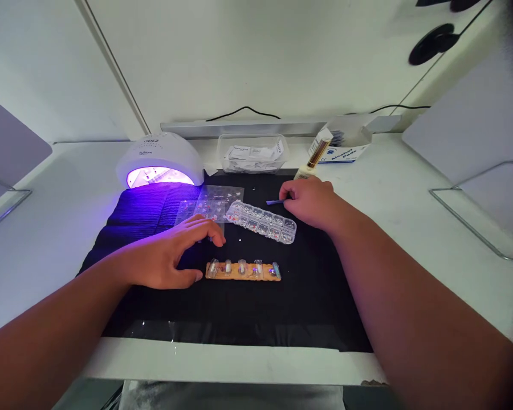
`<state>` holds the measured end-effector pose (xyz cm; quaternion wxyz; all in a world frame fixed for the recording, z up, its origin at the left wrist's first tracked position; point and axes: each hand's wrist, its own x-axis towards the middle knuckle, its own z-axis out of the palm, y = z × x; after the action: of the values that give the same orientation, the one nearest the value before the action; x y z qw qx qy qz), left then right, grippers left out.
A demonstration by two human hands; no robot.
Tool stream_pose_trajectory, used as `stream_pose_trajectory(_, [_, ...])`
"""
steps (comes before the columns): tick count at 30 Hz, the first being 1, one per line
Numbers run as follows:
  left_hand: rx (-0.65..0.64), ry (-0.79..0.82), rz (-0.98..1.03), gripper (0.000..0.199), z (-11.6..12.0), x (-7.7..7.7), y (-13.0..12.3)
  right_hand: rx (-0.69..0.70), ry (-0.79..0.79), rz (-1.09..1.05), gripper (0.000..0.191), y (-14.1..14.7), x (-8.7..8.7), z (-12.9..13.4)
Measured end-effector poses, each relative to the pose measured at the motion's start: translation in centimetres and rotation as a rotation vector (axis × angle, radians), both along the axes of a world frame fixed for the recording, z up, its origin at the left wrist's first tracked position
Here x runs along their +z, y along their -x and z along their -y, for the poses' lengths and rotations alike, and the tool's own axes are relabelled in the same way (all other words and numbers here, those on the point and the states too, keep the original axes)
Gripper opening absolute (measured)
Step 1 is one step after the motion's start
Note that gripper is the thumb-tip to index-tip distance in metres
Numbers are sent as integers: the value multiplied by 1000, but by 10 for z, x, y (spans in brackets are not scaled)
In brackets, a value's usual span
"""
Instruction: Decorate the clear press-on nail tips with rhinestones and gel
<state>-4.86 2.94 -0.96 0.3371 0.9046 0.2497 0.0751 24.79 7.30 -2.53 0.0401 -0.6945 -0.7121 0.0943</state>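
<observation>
My left hand [175, 253] hovers with fingers and thumb apart, holding nothing. Its thumb tip is just left of a tan strip [235, 274] carrying several clear false nails [241, 266], one bluish at the right end. My right hand [310, 200] pinches a thin purple stick-like tool [274, 202], whose grip end is hidden by the fingers. Beyond that hand, a bottle with a gold cap [319, 154] leans, its lower part partly covered. Between the hands lies a clear compartment case [263, 222] filled with small decorations. Transparent sticker sheets [220, 195] lie beyond my left fingers.
At the back left a white nail lamp [162, 151] glows purple. A clear tub of packets [253, 154] and an alcohol pads box [346, 151] stand along the back. Black sheeting [239, 313] covers the middle of the white table [410, 228]. A wire stand [474, 216] is at right.
</observation>
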Motion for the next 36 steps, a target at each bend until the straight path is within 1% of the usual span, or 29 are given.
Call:
stream_pose_trajectory(5, [41,-148,21,48,19,7,-20,9,2,-20,25,0,0,0])
stream_pose_trajectory(9, [92,-187,-9,56,33,5,-38,21,-9,-43,25,-1,0,0])
stream_pose_trajectory(12, [113,-213,-44,56,37,2,-46,28,-15,-61,25,-1,0,0])
stream_pose_trajectory(17, [120,-278,-108,48,38,0,-56,35,-21,-88,22,-2,0,0])
stream_pose_trajectory(22, [116,-327,-138,43,38,0,-60,37,-20,-101,22,-2,1,1])
stream_pose_trajectory(28, [97,-444,-164,37,37,0,-60,35,-20,-103,23,-1,2,2])
stream_pose_trajectory(36, [88,-563,-216,32,43,-1,-61,40,-23,-111,23,-2,1,0])
